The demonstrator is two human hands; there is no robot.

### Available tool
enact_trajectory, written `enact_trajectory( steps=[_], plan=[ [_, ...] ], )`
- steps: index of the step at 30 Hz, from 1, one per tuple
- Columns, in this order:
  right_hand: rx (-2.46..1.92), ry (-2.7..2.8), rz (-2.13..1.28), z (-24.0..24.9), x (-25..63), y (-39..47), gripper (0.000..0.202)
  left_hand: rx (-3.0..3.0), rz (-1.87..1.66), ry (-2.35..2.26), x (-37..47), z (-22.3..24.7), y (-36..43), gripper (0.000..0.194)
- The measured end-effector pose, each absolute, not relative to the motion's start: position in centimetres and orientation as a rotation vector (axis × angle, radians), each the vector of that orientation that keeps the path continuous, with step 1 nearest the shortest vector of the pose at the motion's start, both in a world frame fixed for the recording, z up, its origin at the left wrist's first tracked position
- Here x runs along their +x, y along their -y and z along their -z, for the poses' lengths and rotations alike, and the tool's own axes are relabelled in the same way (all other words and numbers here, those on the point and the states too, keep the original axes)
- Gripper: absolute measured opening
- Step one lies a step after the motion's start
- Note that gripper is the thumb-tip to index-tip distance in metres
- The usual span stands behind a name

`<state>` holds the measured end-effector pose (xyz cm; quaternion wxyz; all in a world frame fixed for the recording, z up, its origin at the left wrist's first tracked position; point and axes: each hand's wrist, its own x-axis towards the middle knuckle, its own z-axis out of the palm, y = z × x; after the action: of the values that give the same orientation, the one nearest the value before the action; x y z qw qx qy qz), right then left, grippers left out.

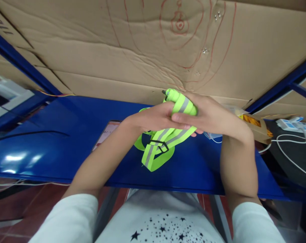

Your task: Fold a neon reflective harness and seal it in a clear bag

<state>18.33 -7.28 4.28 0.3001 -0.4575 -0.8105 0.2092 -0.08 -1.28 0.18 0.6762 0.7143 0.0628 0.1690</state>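
Note:
A neon yellow-green reflective strap [156, 161] with a grey stripe is bunched and partly rolled between my two hands above the blue table. My left hand [156, 117] grips it from the left, the fingers running under the roll. From the right, my right hand [202, 109] closes round the same roll, its thumb lying across the front. Below the hands hangs a loop of the strap with a black slide buckle [159, 145]. A small dark piece sticks out at the top of the roll. Some fingers of both hands are hidden behind the strap.
A phone [106, 133] lies on the blue table [41, 141], partly behind my left forearm. Cardboard [92, 44] with red drawings stands along the back. At right are an open cardboard box [257, 130], a white power strip [296, 125] and white cables. A black cable [41, 132] reaches in from the left.

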Motion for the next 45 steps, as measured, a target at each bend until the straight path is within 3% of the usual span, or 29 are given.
enact_trajectory(
  steps=[8, 19, 23, 27, 35, 41, 45],
  plan=[
    [-1.307, 2.060, -0.211, -4.1, 18.4, 6.6, 0.021, 1.206, -0.244, -0.069, 0.9, 0.7, 1.1, 0.034],
    [-1.262, 1.962, -0.180, -3.6, 18.2, 6.2, 0.043, 1.443, -0.287, -0.203, 0.0, 0.1, 0.9, 0.032],
    [-1.270, 1.869, -0.214, -3.9, 18.4, 6.2, 0.034, 1.543, -0.225, -0.201, -0.4, 0.5, 0.2, 0.030],
    [-1.266, 1.722, -0.444, -3.8, 18.7, 6.3, 0.034, 1.730, -0.319, -0.266, -0.8, 0.5, -0.3, 0.023],
    [-1.068, 1.534, -1.256, -3.5, 19.3, 5.4, 0.041, 1.789, -0.280, -0.263, -1.3, -1.6, 1.4, 0.022],
    [-1.151, 1.766, -0.676, -2.4, 19.2, 4.2, 0.030, 1.843, -0.434, -0.215, -1.2, -1.2, 0.6, 0.015],
    [-1.182, 2.062, -0.629, -2.7, 18.3, 5.1, 0.037, 1.749, -0.518, -0.240, -1.1, -0.3, 0.0, 0.018]
  ],
)
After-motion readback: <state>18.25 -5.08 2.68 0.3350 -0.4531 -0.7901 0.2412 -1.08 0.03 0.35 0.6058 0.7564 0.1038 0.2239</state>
